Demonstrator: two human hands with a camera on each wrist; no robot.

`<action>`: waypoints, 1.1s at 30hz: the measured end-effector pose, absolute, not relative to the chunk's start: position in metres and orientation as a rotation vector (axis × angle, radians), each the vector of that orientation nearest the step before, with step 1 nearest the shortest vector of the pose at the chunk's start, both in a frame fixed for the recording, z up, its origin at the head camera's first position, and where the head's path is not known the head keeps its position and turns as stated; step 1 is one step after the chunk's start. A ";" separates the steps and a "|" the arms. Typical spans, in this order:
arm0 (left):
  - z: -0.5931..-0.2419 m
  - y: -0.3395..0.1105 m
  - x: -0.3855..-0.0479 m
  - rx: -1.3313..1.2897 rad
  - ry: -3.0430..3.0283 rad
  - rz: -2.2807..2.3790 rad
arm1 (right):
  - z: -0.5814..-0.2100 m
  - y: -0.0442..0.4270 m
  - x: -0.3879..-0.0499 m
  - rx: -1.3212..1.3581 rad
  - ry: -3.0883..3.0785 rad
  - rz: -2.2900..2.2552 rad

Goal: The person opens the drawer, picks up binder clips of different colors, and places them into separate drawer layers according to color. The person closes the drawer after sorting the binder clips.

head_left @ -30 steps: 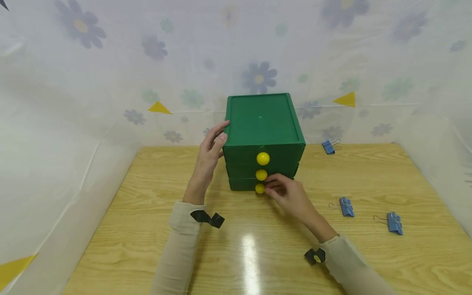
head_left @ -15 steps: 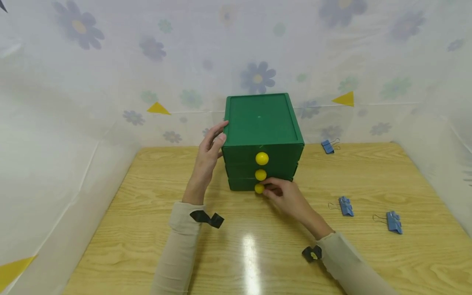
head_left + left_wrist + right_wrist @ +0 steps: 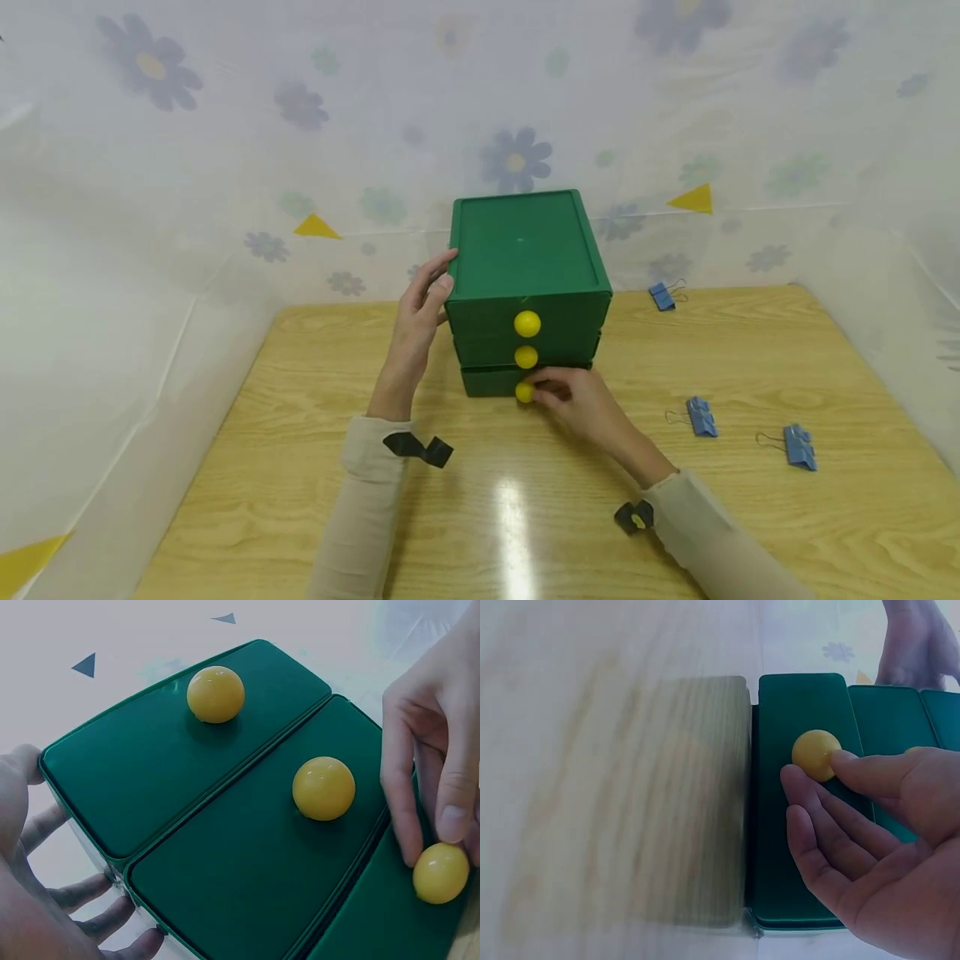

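Observation:
A green three-drawer box [image 3: 525,246] stands on the table, with a round yellow knob on each drawer front. My left hand [image 3: 415,321] rests against the box's left side, its fingers spread along that wall in the left wrist view. With thumb and fingertips, my right hand [image 3: 588,408] pinches the lowest yellow knob [image 3: 814,754]. The bottom drawer [image 3: 491,382] sticks out slightly, with a narrow dark gap above its front. The middle knob [image 3: 323,788] and top knob [image 3: 216,694] are untouched, and their drawers look closed.
Blue binder clips lie on the wooden table [image 3: 285,475] to the right: one clip [image 3: 662,296] near the back edge, another clip [image 3: 702,416] nearer, and a third clip [image 3: 800,447] farther right. A flowered sheet [image 3: 360,100] hangs behind.
My right fingers have closed on the lowest knob and drawn the bottom drawer a little toward me. My left hand stays against the box's side. The head view has shifted slightly.

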State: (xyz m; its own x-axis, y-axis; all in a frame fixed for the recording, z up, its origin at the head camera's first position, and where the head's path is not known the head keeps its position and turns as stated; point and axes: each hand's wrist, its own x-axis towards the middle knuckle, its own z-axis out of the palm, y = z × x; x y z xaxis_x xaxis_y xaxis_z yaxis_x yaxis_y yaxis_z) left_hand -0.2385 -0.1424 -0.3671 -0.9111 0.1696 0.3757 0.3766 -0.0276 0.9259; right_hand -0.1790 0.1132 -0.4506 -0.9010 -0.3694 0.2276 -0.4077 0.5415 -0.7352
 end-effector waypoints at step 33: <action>-0.366 -0.142 -0.237 -0.593 -2.080 -2.055 | -0.448 0.114 -0.103 0.671 -2.866 1.342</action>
State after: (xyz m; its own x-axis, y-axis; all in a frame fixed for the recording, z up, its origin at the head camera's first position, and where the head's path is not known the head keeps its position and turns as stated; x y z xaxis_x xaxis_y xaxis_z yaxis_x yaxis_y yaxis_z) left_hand -0.2366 -0.1419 -0.3657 -0.9091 0.1670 0.3815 0.3836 -0.0212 0.9233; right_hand -0.1028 0.1144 -0.4484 -0.9097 -0.4056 0.0891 -0.3281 0.5705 -0.7529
